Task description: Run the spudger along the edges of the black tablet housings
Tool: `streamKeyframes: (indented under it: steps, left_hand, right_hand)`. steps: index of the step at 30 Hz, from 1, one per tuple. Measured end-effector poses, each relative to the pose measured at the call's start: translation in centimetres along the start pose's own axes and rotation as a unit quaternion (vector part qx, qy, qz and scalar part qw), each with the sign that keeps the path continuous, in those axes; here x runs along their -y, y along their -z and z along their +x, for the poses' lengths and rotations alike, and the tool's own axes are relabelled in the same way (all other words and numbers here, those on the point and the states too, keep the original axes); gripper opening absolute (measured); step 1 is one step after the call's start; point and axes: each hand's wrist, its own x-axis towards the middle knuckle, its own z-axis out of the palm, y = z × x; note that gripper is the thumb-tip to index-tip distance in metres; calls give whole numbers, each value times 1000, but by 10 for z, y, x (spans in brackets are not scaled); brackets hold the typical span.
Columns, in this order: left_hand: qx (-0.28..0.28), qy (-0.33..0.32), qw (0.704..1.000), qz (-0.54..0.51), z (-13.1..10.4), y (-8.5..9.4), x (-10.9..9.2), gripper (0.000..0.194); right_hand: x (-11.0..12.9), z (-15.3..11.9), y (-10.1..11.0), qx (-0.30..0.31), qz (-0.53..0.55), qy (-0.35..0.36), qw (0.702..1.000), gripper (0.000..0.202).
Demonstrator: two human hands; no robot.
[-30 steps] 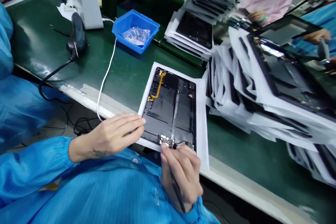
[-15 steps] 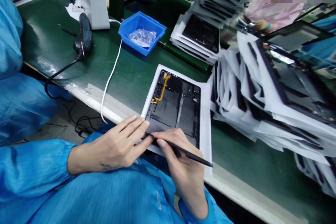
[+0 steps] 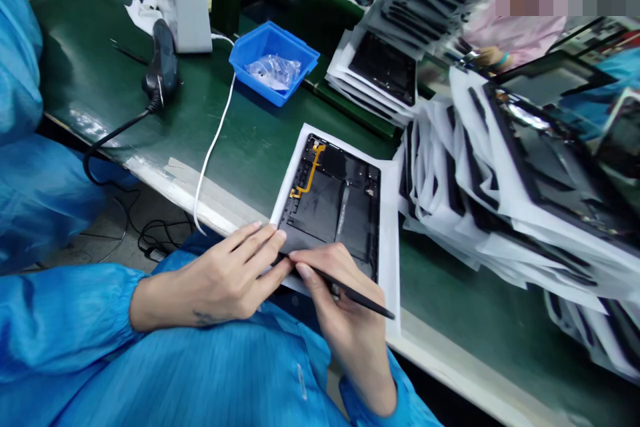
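Note:
An opened tablet (image 3: 325, 203) lies on a white sheet (image 3: 390, 240) at the bench edge, its black inside facing up, with an orange flex cable (image 3: 314, 170) along its left side. My left hand (image 3: 235, 270) rests at the tablet's lower left corner, fingers stretched out and lying over the edge. Pinched like a pen in my right hand (image 3: 345, 300) are black tweezers (image 3: 367, 302). Their tip is at the tablet's lower edge, close to my left thumb, and hidden by my fingers.
A blue bin (image 3: 273, 90) holding clear plastic bags stands behind the tablet. Tall stacks of tablet parts between white sheets (image 3: 500, 193) crowd the right. Farther left are a black corded tool (image 3: 163, 63) and a white cable (image 3: 215, 140). A co-worker's blue sleeve (image 3: 17, 67) shows at far left.
The view has shifted slightly. The rear end of the tweezers has tipped a little to the left; both hands stay at the tablet's lower edge.

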Motion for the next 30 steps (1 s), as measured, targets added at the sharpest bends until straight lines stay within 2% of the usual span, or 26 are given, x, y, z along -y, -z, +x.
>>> streamKeyframes:
  steps: [6,11,14,18,22,30]
  left_hand:
    - [-64,-25,995,-76,-8,0,16,30]
    - [-10,-11,999,-52,-6,1,14,31]
    - [-3,-16,999,-28,0,5,12,29]
    - [-11,-24,1000,8,13,10,12,27]
    - [-3,-36,999,-23,25,5,10,25]
    - [19,-70,997,-12,35,0,2,19]
  right_hand:
    - [0,7,6,28,3,19,999,17]
    - [-9,-16,25,4,-26,0,1000,17]
    - [-11,-31,31,-3,-42,-16,999,19]
    - [-8,-34,28,-14,-48,9,999,20]
    - [-6,-33,22,-33,-75,26,996,22]
    - [3,-45,23,41,-189,84,978,29]
